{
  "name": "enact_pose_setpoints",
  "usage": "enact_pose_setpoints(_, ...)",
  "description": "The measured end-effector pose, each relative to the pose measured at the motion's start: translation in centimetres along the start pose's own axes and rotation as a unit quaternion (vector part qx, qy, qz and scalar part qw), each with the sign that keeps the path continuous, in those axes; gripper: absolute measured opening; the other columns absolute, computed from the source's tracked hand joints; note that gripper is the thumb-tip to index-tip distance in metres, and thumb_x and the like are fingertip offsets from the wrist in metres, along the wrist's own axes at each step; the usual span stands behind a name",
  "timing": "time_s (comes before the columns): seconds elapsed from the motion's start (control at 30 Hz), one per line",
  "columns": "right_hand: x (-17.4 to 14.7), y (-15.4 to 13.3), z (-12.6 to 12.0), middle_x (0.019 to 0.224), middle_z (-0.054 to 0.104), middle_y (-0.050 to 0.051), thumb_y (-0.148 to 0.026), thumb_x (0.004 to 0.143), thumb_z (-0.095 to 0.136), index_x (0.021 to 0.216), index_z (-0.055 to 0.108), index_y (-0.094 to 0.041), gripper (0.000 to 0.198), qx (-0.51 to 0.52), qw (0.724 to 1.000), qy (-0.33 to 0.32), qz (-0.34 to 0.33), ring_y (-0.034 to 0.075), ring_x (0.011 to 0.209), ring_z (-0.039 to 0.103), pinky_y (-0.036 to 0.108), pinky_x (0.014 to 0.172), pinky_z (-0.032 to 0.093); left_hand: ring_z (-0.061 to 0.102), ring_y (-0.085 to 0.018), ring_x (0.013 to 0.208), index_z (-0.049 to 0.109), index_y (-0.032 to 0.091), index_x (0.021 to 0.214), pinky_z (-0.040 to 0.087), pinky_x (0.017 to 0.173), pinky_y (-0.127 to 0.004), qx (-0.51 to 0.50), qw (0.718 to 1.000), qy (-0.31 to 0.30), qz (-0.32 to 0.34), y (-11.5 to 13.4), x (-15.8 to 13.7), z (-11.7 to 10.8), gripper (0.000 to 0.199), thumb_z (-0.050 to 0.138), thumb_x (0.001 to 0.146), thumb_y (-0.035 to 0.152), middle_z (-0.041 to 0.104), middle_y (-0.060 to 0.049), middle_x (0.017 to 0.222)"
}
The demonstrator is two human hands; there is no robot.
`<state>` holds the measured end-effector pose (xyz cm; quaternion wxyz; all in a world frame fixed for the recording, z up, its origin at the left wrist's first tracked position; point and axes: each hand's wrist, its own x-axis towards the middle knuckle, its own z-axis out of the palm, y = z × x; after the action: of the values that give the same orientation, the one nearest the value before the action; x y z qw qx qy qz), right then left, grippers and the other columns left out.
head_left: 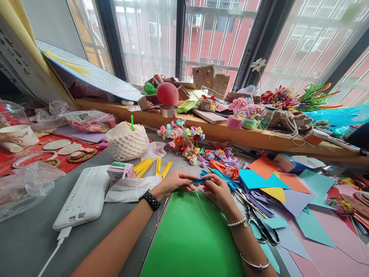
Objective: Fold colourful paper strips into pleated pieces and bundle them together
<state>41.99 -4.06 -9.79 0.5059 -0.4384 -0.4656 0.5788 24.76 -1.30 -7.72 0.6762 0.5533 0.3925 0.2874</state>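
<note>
Blue paper strip sits pinched, fingertips nearly closed, between left hand and right hand, likely for two-sided control; green mat below, scissors beside right hand.

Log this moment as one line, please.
left hand: holding blue strip | right hand: holding same strip | below hands: green board | beside right forearm: scissors

The head camera looks forward and down over both hands toward windows.
</note>
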Motion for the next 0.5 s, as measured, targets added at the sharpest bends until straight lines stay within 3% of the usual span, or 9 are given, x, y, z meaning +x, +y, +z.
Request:
enact_pose_setpoints(0.37,0.03,0.15,0.04,0.061,0.057,-0.001,-0.027,0.062,0.058,0.072,0.057,-0.016,0.015,0.009,1.000,0.021,-0.006,0.010,0.056,0.052,0.021,0.057,0.042,0.060,-0.015,0.068,0.063,0.011,0.083,0.047,0.066,-0.025,0.002,0.998,0.057,0.015,-0.54,0.40,0.53,0.033,0.062,0.058,0.034,0.065,-0.007,0.072)
enact_pose_setpoints(0.5,0.07,0.25,0.25,0.064,0.056,-0.001,-0.025,0.058,0.063,0.081,0.053,-0.017,0.027,0.006,1.000,0.010,-0.012,0.011,0.059,0.053,0.022,0.055,0.044,0.060,-0.014,0.062,0.061,0.010,0.081,0.047,0.061,-0.024,0.034,0.994,0.100,0.041,-0.43,0.58,0.99,0.031,0.064,0.057,0.029,0.064,-0.004,0.065)
